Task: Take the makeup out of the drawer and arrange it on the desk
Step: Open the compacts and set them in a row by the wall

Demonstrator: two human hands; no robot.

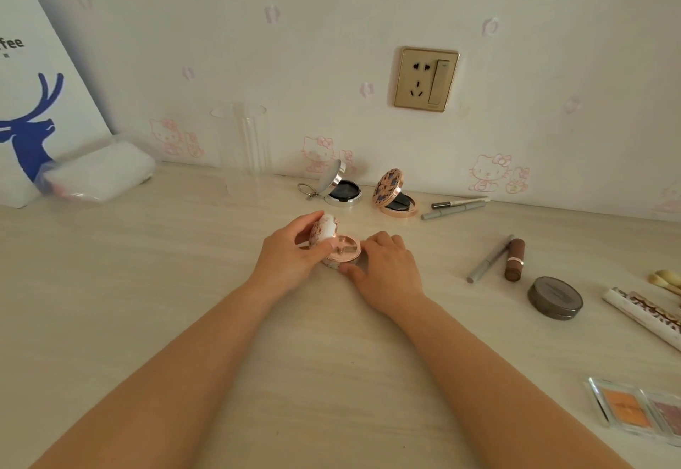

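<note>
Item under handling: a round rose-gold compact with a white floral lid [333, 247], resting on the pale wood-grain desk [147, 284] at centre, in front of the person. Its lid stands hinged open, tilted up and to the left; the open base faces upward. The left hand [291, 251] grips the raised lid, thumb and fingers curled round its edge. The right hand [387, 266] holds the base, thumb against its near rim and fingers curled at its right side.

Behind, near the wall: 1 silver round compact with a key ring [337, 188], lid open and leaning back-left, and just beside it 1 rose-gold round compact with a blue-patterned lid [394, 194], also open. To their right lie 2 slim grey-white pencils [458, 205], side by side, long axes running left to right.

Right of the hands: 1 grey pencil [490, 258] and 1 brown lipstick tube [515, 259], both lying with long axes running near to far. Further right: 1 closed dark grey round compact [555, 297]; 1 white patterned long case [645, 315]; 1 clear eyeshadow palette with orange and mauve pans [637, 409] at the near right edge.
</note>
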